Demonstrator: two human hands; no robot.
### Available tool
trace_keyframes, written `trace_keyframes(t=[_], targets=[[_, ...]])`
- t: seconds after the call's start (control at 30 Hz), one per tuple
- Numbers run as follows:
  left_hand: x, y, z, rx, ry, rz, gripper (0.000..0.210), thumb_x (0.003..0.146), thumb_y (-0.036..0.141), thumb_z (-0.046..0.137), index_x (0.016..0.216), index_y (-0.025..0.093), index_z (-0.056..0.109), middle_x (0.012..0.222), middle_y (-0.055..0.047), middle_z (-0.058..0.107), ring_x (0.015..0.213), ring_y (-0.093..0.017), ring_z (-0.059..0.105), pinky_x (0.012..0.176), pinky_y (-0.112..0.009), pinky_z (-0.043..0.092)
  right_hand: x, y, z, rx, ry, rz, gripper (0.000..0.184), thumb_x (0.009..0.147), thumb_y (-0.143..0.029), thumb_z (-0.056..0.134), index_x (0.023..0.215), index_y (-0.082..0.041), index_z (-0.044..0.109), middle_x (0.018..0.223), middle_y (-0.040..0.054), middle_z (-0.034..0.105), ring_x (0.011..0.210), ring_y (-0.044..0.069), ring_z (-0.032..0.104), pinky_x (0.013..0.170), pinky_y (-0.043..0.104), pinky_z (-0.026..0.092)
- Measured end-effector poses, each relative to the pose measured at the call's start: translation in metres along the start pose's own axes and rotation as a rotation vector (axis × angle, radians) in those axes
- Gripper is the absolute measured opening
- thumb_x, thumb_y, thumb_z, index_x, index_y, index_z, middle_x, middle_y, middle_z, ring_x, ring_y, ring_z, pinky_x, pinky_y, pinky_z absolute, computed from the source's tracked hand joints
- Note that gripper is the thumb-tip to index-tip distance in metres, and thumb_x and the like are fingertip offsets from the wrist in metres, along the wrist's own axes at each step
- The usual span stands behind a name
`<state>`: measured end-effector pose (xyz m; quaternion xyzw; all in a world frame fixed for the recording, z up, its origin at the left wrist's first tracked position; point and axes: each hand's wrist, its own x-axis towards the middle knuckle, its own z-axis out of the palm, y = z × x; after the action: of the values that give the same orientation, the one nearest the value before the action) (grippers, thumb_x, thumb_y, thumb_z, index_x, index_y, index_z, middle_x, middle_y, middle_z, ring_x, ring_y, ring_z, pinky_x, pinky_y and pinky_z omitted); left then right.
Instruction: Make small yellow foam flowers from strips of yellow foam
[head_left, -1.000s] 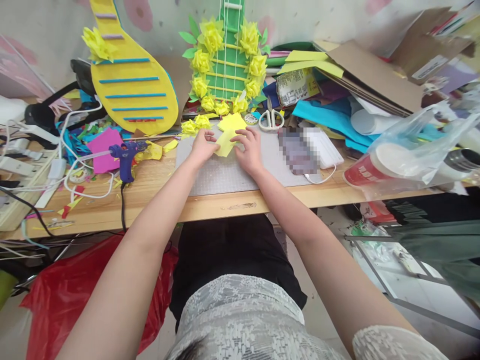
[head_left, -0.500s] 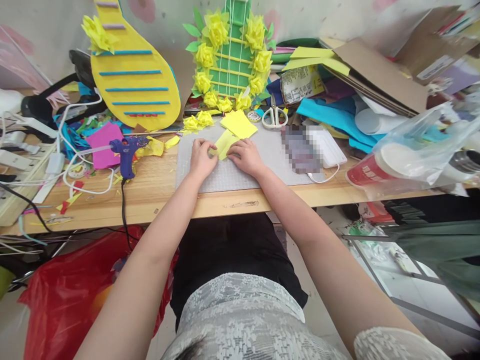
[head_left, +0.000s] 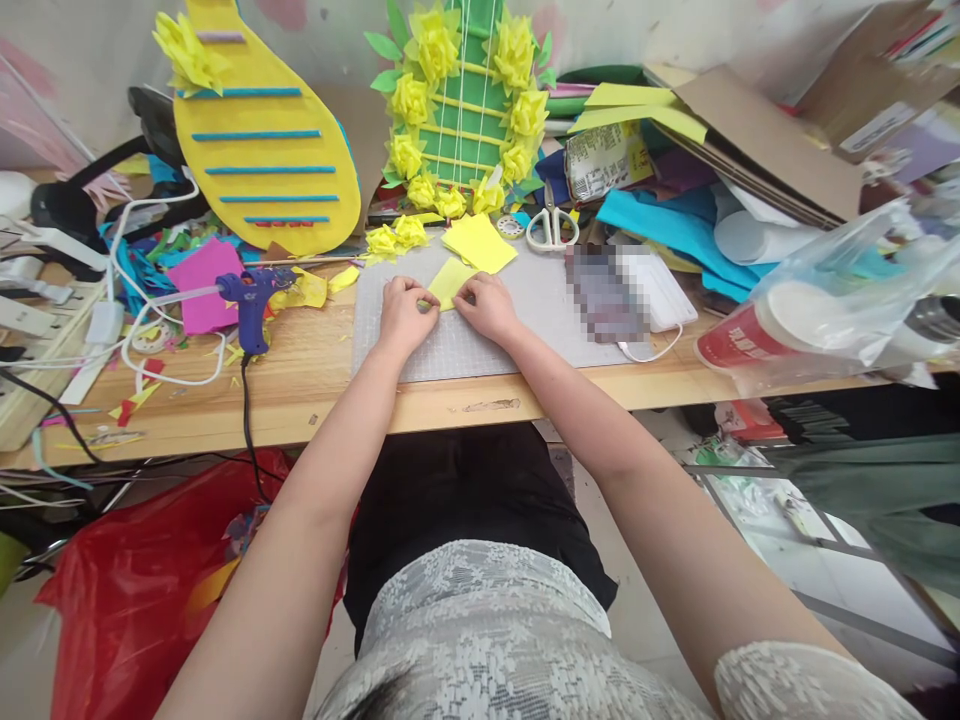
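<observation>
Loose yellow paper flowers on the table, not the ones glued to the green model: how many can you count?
2. One flower and a second flower lie side by side at the far edge of the grey mat, beyond the left hand. Clutter may hide more.

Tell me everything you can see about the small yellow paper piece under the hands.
The small yellow paper piece is thin, matte, craft-type sheet, apparently folded into a narrow slanted shape. It lies flat on the grey cutting mat, just in front of a yellow paper stack. The left hand and right hand press its lower edges with their fingertips.
</observation>
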<state>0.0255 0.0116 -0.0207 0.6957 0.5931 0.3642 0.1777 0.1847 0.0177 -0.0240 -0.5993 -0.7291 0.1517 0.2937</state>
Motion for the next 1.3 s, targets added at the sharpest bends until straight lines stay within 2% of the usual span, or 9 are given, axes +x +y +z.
trace_keyframes(t=[0.2, 0.83, 1.03, 1.3], targets=[[-0.001, 0.003, -0.002, 0.008, -0.013, -0.023, 0.01, 0.067, 0.01, 0.068, 0.067, 0.02, 0.069, 0.095, -0.006, 0.052, 0.107, -0.026, 0.051, 0.107, -0.042, 0.037, -0.002, -0.003, -0.001, -0.041, 0.014, -0.003, 0.01, 0.079, -0.019, 0.057, 0.07, -0.02, 0.057, 0.095, 0.0096, 0.062, 0.096, 0.023, 0.055, 0.09, 0.039, 0.045], [-0.001, 0.004, 0.001, 0.003, 0.01, -0.037, 0.011, 0.067, 0.009, 0.067, 0.064, 0.02, 0.067, 0.093, -0.006, 0.051, 0.106, -0.027, 0.051, 0.106, -0.043, 0.036, -0.004, -0.002, 0.005, -0.087, 0.057, -0.015, 0.011, 0.082, -0.023, 0.058, 0.072, -0.02, 0.058, 0.097, 0.011, 0.061, 0.098, 0.024, 0.053, 0.09, 0.042, 0.046], [0.0, 0.006, 0.003, 0.01, 0.05, -0.061, 0.009, 0.069, 0.015, 0.069, 0.064, 0.019, 0.064, 0.092, -0.006, 0.05, 0.105, -0.027, 0.051, 0.104, -0.042, 0.038, -0.004, -0.005, 0.004, -0.11, 0.038, 0.002, 0.01, 0.083, -0.023, 0.058, 0.074, -0.019, 0.059, 0.1, 0.0135, 0.061, 0.1, 0.027, 0.053, 0.09, 0.044, 0.045], [-0.003, 0.014, -0.001, 0.1, -0.017, -0.015, 0.004, 0.073, 0.018, 0.069, 0.076, 0.021, 0.071, 0.099, -0.006, 0.051, 0.108, -0.026, 0.049, 0.104, -0.041, 0.037, -0.008, -0.013, -0.003, -0.162, 0.001, 0.031, 0.011, 0.085, -0.025, 0.056, 0.081, -0.016, 0.062, 0.104, 0.0138, 0.06, 0.104, 0.026, 0.052, 0.092, 0.041, 0.043]])
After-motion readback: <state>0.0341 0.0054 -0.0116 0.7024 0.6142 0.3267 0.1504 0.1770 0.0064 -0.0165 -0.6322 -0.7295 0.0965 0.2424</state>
